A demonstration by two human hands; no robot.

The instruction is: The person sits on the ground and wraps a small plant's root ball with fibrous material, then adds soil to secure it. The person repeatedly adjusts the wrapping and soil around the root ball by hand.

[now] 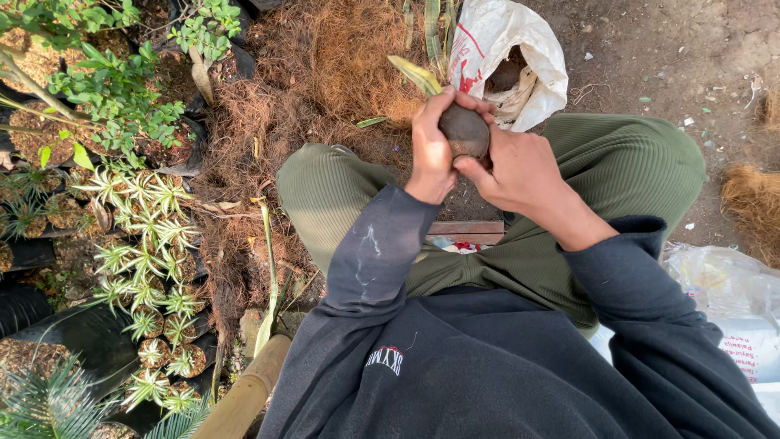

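At upper centre of the frame, above my green-trousered knees, both hands grip a dark rounded root ball point(465, 130). My left hand point(431, 150) has its fingers closed around its left side; my right hand point(520, 171) has its fingers closed on its right and lower side. A white plastic bag point(520, 49) lies just beyond.

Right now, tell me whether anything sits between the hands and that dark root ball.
Nothing visible does. The left hand and right hand both grip the dark root ball directly, fingers wrapped on bare soil. A yellow-green leaf sticks out above it, clear of the grip.
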